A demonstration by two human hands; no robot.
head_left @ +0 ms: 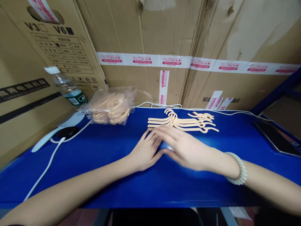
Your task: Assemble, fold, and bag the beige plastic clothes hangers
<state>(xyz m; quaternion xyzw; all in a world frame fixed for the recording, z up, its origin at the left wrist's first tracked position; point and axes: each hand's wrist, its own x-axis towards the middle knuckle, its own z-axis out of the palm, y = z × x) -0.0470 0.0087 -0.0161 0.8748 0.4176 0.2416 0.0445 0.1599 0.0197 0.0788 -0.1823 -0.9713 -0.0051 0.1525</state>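
Observation:
My left hand [144, 150] lies flat on the blue table top [105, 182], fingers stretched out toward a row of cream plastic hook-shaped pieces [185, 122]. My right hand [181, 146] lies partly over the left fingers, also flat and spread, a little smeared by motion. A small pale thing shows under the right palm; I cannot make it out. The right fingertips almost touch the near end of the cream pieces. A white bead bracelet [238, 169] circles my right wrist.
A clear bag of more cream pieces [110, 106] lies at the back left, beside a water bottle [67, 88]. A white handheld device [58, 128] with a cable lies at left. A dark tablet [275, 136] rests at right. Cardboard boxes [164, 40] wall the back.

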